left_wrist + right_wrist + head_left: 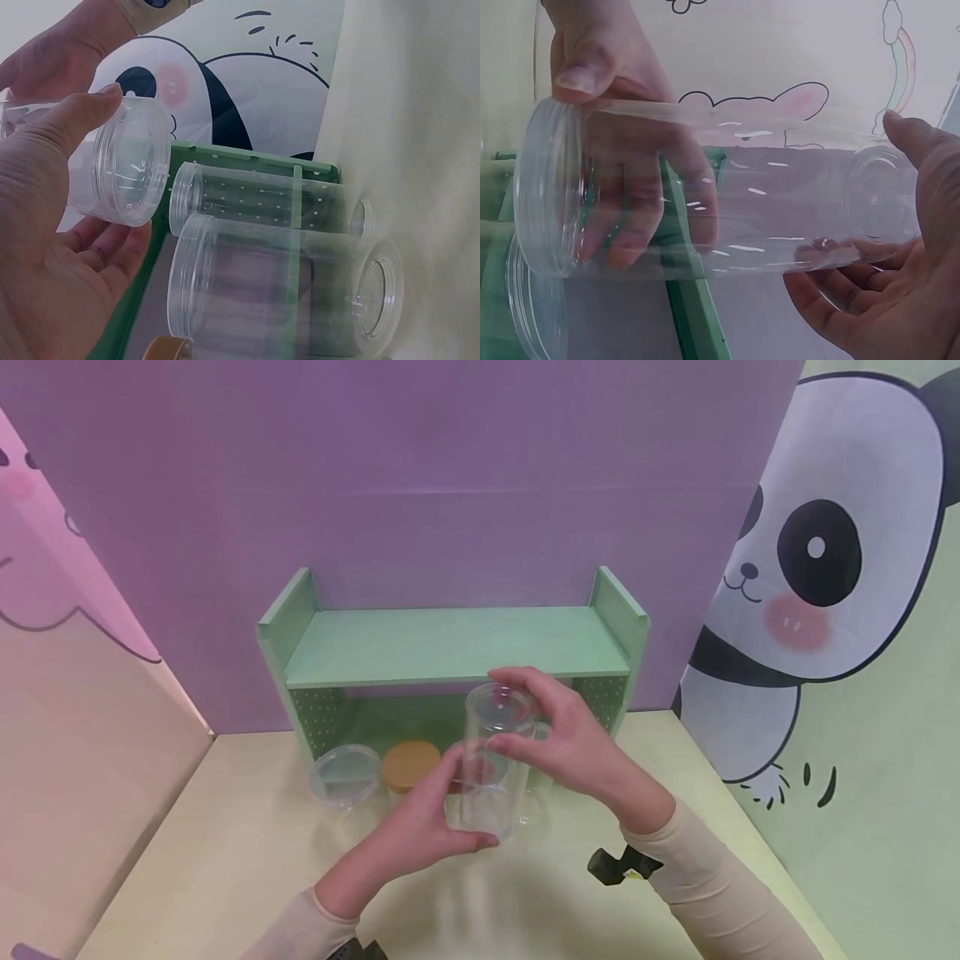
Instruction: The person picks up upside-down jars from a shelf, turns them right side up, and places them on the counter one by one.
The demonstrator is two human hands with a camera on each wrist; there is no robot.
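Note:
Both hands hold a tall clear plastic jar (495,797) in the air in front of the green shelf (457,647). The left hand (420,831) grips its lower end, which has a wide ridged rim (135,169), with thumb and fingers around it. The right hand (570,747) curls around the upper end, where the narrower round base (877,199) shows in the right wrist view. Behind the held jar, a clear-lidded jar (345,777) and a jar with an orange-brown lid (408,766) stand on the table. Two more clear jars appear beside the left hand in the left wrist view.
The green shelf has raised side panels and dotted inner sides. It stands on a pale table (247,827) against a purple backdrop (450,485). Printed side panels, one with a panda (825,568), flank the table.

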